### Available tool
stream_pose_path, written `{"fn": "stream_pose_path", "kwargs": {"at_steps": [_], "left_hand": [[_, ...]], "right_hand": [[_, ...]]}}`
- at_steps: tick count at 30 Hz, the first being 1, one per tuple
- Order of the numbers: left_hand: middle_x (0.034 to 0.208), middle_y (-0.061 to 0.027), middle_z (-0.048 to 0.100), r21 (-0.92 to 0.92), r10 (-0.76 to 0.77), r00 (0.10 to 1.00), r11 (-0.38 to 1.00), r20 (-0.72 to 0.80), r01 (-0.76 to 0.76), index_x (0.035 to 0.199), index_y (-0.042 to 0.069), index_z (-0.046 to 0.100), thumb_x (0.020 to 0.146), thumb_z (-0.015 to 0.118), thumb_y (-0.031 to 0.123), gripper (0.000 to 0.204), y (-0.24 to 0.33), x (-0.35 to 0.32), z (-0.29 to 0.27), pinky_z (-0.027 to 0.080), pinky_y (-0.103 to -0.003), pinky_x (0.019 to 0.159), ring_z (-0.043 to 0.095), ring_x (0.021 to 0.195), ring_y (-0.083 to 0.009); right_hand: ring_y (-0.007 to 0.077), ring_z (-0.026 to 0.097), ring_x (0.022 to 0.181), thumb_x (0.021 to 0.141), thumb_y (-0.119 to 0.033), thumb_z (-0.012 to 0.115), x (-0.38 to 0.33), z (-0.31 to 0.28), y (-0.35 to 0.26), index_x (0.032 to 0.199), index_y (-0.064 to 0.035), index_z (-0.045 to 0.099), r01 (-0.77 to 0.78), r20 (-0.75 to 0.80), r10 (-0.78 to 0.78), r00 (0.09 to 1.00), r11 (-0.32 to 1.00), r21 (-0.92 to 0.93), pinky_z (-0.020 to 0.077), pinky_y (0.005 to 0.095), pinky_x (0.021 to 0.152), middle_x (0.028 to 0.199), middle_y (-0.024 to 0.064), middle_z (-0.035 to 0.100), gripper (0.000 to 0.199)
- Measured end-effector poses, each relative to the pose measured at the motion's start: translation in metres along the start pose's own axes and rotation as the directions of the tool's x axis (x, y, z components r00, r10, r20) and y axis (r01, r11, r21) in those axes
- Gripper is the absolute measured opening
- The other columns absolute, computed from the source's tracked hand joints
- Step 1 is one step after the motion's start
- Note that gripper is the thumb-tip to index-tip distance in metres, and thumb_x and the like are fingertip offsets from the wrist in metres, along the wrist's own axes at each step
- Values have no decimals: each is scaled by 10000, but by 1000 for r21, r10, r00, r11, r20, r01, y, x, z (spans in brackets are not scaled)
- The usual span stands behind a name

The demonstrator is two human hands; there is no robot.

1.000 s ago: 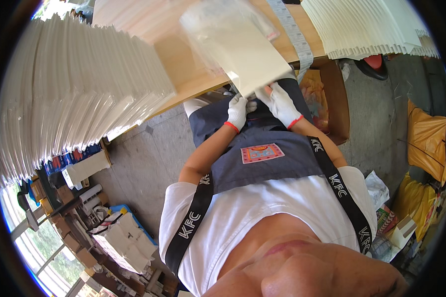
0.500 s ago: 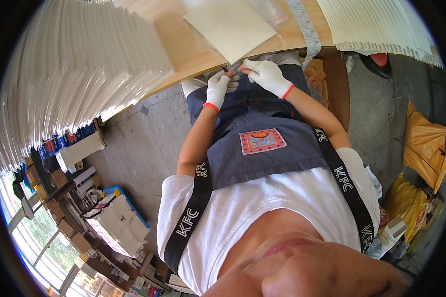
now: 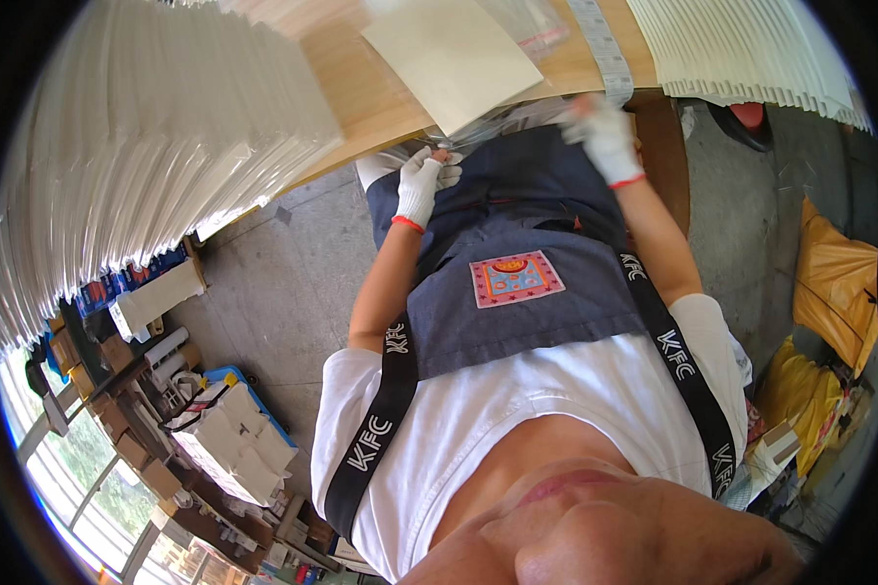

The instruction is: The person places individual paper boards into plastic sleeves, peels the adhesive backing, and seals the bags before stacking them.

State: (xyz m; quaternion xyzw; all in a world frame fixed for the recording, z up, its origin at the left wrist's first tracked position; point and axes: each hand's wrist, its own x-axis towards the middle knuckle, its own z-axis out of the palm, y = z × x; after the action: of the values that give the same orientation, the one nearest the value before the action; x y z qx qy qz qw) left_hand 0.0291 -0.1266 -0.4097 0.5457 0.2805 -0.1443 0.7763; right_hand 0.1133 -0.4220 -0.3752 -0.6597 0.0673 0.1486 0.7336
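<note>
My left hand [image 3: 422, 185], in a white knit glove with bare fingertips, is over my lap near the table edge. Its thumb and fingers pinch what looks like the edge of a clear plastic film [image 3: 517, 119]. This film stretches across my lap under the table edge toward my right hand [image 3: 603, 138]. Motion smears the right fingers, so their grip cannot be made out. On the table [image 3: 361, 107], a cream rectangular sheet [image 3: 454, 58] lies with one corner at the front edge. A printed label strip [image 3: 603, 49] hangs over that edge near my right hand.
A tall stack of plastic-wrapped white sheets [image 3: 166, 146] fills the table's left; another pale stack [image 3: 741, 49] stands at its right. Clear plastic bags [image 3: 527, 24] lie behind the cream sheet. Orange sacks [image 3: 834, 283] sit on the floor at right, a box cart [image 3: 232, 439] at left.
My right hand has swung away to the right from beside the left one. Clear film now shows spread between them. My left hand has shifted slightly left and down.
</note>
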Motion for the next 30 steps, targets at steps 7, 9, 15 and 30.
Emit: {"fn": "stream_pose_path", "kwargs": {"at_steps": [7,9,15,30], "left_hand": [[945,-93,643,803,777,626,326,73,-499,913,79,588,764,631,32,162,-14,4,-24,489,-300,592,600,667,-201],[993,-97,632,872,821,488,-22,295,-489,911,96,588,699,646,15,234,-1,5,-14,494,-318,597,595,665,-229],[1031,-53,624,740,746,326,-317,581,-592,748,108,639,634,700,81,133,14,14,5,493,-347,614,588,709,-248],[862,-19,559,-213,365,818,844,-444,-493,1047,60,511,891,541,207,217,-41,41,15,434,-256,648,522,745,-132]], "right_hand": [[349,604,841,810,-215,537,-81,-212,72,944,-5,579,217,60,598,799,-194,-957,474,433,728,887,185,629,253],[360,603,850,820,-288,528,-66,-181,57,973,-18,575,131,49,490,871,-135,-982,470,446,715,876,189,630,314],[264,507,1061,629,-241,720,-3,-3,-38,1165,-146,522,621,574,-467,673,-64,-781,412,364,873,1114,62,549,580],[262,594,713,777,-277,598,59,61,22,827,-108,524,236,56,-606,793,222,-946,441,420,631,763,70,593,191]]}}
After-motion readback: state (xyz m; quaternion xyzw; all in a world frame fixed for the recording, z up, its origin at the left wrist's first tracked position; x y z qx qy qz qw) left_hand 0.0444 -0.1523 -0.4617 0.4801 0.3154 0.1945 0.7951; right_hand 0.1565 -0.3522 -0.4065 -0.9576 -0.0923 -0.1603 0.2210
